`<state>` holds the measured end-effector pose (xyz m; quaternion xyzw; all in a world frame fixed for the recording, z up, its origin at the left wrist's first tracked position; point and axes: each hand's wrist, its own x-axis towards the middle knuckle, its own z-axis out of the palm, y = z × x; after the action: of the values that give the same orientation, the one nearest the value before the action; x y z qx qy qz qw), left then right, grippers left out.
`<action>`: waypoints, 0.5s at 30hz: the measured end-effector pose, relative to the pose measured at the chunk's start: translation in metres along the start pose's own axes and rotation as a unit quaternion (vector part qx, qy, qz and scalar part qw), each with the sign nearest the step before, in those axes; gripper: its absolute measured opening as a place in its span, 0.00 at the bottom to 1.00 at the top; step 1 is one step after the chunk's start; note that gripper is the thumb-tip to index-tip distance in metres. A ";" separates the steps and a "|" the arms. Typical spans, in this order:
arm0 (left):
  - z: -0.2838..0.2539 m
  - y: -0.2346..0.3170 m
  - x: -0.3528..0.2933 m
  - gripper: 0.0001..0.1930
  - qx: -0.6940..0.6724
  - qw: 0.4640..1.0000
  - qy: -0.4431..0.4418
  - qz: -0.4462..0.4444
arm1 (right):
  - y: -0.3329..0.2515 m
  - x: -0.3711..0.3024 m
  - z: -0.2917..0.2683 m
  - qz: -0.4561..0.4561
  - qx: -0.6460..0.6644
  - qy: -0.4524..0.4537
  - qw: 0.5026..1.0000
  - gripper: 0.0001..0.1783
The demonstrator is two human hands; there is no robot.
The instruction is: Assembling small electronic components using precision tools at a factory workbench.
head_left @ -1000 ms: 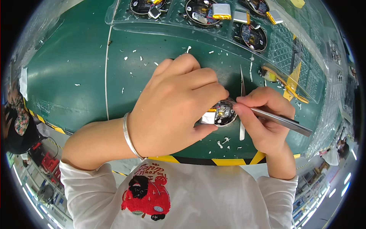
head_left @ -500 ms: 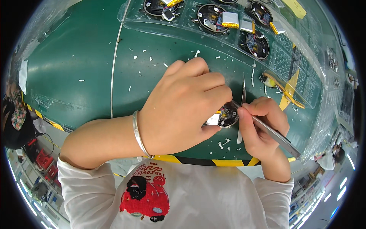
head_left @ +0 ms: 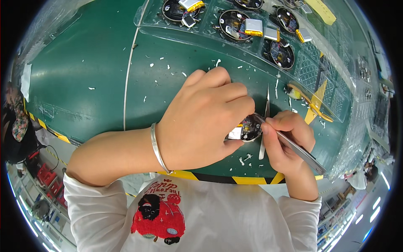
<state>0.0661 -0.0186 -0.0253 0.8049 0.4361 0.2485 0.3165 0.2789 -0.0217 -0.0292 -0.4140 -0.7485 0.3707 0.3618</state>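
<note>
My left hand (head_left: 205, 122) curls over a round black device housing (head_left: 252, 128) and grips its left side. Inside the housing sit electronics, with a small silver battery (head_left: 236, 132) at its edge; my palm and fingers hide the rest. My right hand (head_left: 289, 143) pinches a slim grey metal tool (head_left: 303, 153), whose narrow front end reaches the housing's upper right rim. Whether it is a knife or tweezers does not show. Between the hands, a pair of silver tweezers (head_left: 267, 103) lies on the green mat, partly behind the housing.
At the back, a clear plastic tray (head_left: 201, 35) carries several round housings (head_left: 235, 25) with silver batteries. A yellow-handled tool (head_left: 312, 103) lies right of the tweezers. White scraps (head_left: 247, 158) dot the green mat (head_left: 96, 67). Black-and-yellow tape (head_left: 247, 180) marks the near edge.
The whole view has shifted slightly. My left hand keeps its grip on the housing, and the tool in my right hand stays at the rim with barely any movement.
</note>
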 end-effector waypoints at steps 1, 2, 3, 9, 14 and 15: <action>0.001 0.001 0.000 0.24 0.000 1.000 -0.002 0.000 | 0.001 0.000 0.001 -0.021 0.005 -0.011 1.000 0.08; 0.001 0.001 0.000 0.24 0.000 1.000 -0.001 0.002 | 0.001 0.000 0.002 -0.042 0.010 -0.022 0.999 0.08; 0.002 0.001 0.000 0.24 -0.003 1.000 0.002 0.003 | 0.000 0.001 0.001 -0.043 0.008 -0.021 0.999 0.08; 0.002 0.001 -0.001 0.24 0.001 1.000 0.005 0.004 | -0.002 -0.004 0.002 -0.069 -0.058 0.005 0.996 0.10; 0.001 0.001 0.000 0.24 0.002 1.000 -0.001 0.010 | 0.000 0.001 0.003 -0.113 -0.057 -0.017 0.992 0.10; 0.001 0.000 -0.001 0.24 -0.003 1.000 0.001 0.009 | 0.001 0.003 0.004 -0.141 -0.054 -0.037 0.988 0.09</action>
<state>0.0667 -0.0195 -0.0260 0.8077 0.4285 0.2537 0.3156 0.2750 -0.0191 -0.0314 -0.3090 -0.8313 0.2903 0.3594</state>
